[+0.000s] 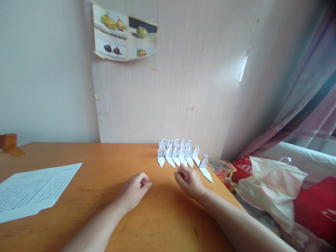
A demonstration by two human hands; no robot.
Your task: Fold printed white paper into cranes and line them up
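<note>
Both of my hands rest low over the orange-brown wooden table, apart from each other. My left hand (135, 189) has its fingers curled in and its thumb lying forward; no object shows in it. My right hand (189, 180) is curled into a loose fist, with nothing visible inside. Just beyond the right hand stand two rows of white folded paper figures (175, 155), each with a pointed upright part and a pointed flap in front. The nearest paper figure (205, 169) sits apart at the right, close to the table's edge and the right hand.
Sheets of printed paper (36, 190) lie on the table (147, 227) at left. An orange object (9, 142) stands at the far left edge. Past the table's right side are a clear glass-like dish (223, 166), a cream bag (270, 189) and red bags (317, 206). A wall rises behind.
</note>
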